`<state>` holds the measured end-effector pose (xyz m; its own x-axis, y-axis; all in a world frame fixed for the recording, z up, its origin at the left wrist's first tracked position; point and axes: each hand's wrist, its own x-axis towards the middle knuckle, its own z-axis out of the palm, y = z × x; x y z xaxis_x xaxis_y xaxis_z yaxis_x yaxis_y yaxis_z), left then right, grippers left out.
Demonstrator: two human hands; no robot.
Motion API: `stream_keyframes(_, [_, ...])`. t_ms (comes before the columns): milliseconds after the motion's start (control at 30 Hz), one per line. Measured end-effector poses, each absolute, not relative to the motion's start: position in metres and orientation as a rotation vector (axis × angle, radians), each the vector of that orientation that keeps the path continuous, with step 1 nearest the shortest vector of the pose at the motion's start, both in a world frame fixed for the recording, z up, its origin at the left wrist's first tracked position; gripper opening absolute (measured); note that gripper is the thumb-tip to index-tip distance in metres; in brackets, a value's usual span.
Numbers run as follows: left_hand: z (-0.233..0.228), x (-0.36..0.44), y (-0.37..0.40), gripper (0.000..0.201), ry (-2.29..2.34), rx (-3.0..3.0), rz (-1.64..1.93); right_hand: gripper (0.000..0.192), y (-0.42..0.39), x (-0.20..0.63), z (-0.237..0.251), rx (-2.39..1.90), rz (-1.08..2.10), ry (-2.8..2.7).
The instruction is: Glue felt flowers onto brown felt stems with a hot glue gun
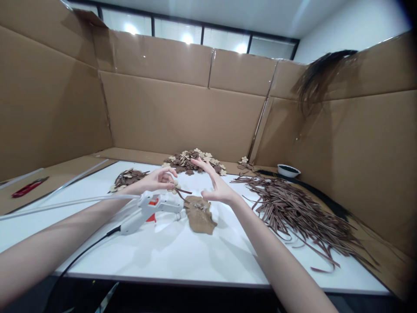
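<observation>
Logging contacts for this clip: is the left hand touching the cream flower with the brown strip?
Touching. The head view shows the left hand with its fingertips against the near edge of the flower.

No text, label, brand, number or sign can be read.
</observation>
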<state>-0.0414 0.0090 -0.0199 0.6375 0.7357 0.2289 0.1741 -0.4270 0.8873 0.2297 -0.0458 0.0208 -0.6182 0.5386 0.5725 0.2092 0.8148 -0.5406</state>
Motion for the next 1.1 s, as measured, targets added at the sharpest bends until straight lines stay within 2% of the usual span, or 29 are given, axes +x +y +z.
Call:
stream_keyframes(233, [-0.019, -0.040, 0.008, 0.038, 0.731, 1.944, 0.769, 0.090, -0.054, 0.228, 0.026, -0.644, 0.583, -2.229])
stream_keyframes(567, [-0.022, -0.041, 0.012, 0.039, 0.741, 1.950, 0.764, 0.110, -0.056, 0.229, 0.024, -0.832, 0.617, -2.220])
stream_keyframes(900, [-0.016, -0.038, 0.004, 0.041, 0.763, 1.943, 0.757, 0.119, -0.050, 0.230, 0.021, -0.813, 0.635, -2.216])
stream_keyframes(1100, [-0.018, -0.037, 0.006, 0.042, 0.778, 1.913, 0.756, 0.118, -0.046, 0.229, 0.021, -0.738, 0.656, -2.206])
